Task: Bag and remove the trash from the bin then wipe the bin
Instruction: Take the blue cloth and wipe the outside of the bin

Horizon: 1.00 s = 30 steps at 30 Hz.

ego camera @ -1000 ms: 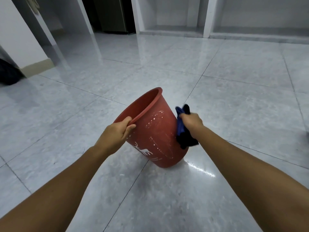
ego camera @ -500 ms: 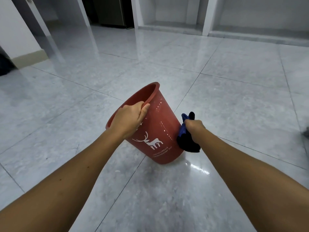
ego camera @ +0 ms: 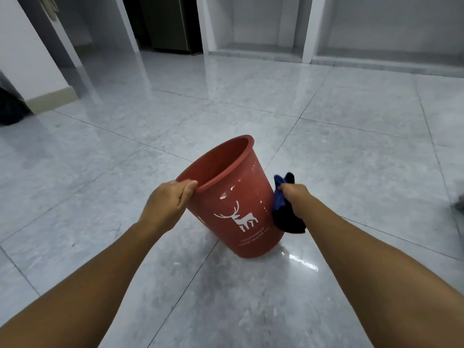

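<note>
A red plastic bin (ego camera: 241, 197) with a white deer print stands tilted away from me on the tiled floor, resting on its base edge. Its mouth faces up and to the far left, and no trash shows in the visible part of its inside. White specks dot its outer wall. My left hand (ego camera: 168, 204) grips the near rim. My right hand (ego camera: 293, 197) holds a blue and black cloth (ego camera: 285, 214) pressed against the bin's right side.
Glossy grey floor tiles (ego camera: 351, 146) stretch all around, with a wet shine right of the bin's base. White pillars and open alcoves line the far wall. A dark doorway (ego camera: 165, 21) is at the back, and a dark object (ego camera: 10, 109) lies at the far left.
The bin has turned, so the deer print now faces me. My left hand shifted along the rim to the left. My right hand keeps the cloth on the bin's right side.
</note>
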{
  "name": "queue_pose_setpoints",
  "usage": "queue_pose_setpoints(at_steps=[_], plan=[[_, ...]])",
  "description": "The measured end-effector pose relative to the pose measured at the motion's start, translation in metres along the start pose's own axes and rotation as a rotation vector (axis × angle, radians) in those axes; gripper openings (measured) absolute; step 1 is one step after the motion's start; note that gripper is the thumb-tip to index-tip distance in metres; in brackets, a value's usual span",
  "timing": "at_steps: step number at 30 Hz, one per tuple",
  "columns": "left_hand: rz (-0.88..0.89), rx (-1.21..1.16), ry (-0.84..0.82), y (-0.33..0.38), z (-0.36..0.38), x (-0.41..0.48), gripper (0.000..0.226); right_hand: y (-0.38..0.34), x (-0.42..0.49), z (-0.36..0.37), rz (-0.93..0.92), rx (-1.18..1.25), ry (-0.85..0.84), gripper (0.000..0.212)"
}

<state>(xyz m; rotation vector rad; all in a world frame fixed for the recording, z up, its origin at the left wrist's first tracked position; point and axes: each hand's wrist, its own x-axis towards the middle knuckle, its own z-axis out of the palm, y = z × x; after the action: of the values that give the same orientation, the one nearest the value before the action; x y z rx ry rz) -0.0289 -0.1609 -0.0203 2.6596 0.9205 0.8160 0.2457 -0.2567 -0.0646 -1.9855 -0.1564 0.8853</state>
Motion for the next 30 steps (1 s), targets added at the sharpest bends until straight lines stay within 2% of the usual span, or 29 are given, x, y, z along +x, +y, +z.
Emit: queue_pose_setpoints(at_steps=[3, 6, 9, 11, 12, 14, 16, 19, 21, 25, 27, 30], plan=[[-0.127, -0.115, 0.019, 0.009, 0.008, 0.0, 0.067, -0.011, -0.008, 0.003, -0.018, -0.025, -0.01, 0.037], [-0.107, -0.08, 0.066, 0.03, 0.02, 0.01, 0.055, -0.055, -0.028, 0.015, -0.162, 0.14, -0.114, 0.04], [-0.095, -0.033, 0.099, 0.038, 0.025, 0.023, 0.055, -0.099, -0.053, 0.03, -0.323, 0.273, -0.242, 0.025], [-0.11, -0.046, 0.106, 0.034, 0.022, 0.026, 0.059, -0.104, -0.056, 0.038, -0.407, 0.222, -0.222, 0.014], [-0.11, -0.055, 0.116, 0.03, 0.02, 0.027, 0.058, -0.097, -0.053, 0.04, -0.418, 0.179, -0.189, 0.016], [-0.109, -0.065, 0.128, 0.023, 0.012, 0.028, 0.054, -0.071, -0.038, 0.039, -0.352, 0.084, -0.109, 0.029], [-0.126, -0.063, 0.102, 0.019, 0.006, 0.028, 0.054, -0.04, -0.022, 0.032, -0.188, 0.006, -0.05, 0.043], [-0.105, -0.034, 0.043, 0.02, 0.004, 0.031, 0.06, -0.015, -0.012, 0.017, -0.006, -0.077, -0.016, 0.041], [-0.063, -0.032, 0.021, 0.028, 0.008, 0.037, 0.06, -0.023, -0.013, 0.012, -0.04, -0.106, -0.038, 0.032], [0.066, -0.098, 0.064, 0.054, 0.017, 0.056, 0.027, -0.073, -0.028, 0.015, -0.193, 0.109, -0.113, 0.025], [0.111, -0.18, 0.033, 0.06, 0.02, 0.061, 0.036, -0.089, -0.03, 0.018, -0.246, 0.17, -0.127, 0.027], [0.234, -0.123, 0.063, 0.048, 0.016, 0.043, 0.041, -0.069, -0.022, 0.019, -0.282, 0.056, -0.046, 0.027]])
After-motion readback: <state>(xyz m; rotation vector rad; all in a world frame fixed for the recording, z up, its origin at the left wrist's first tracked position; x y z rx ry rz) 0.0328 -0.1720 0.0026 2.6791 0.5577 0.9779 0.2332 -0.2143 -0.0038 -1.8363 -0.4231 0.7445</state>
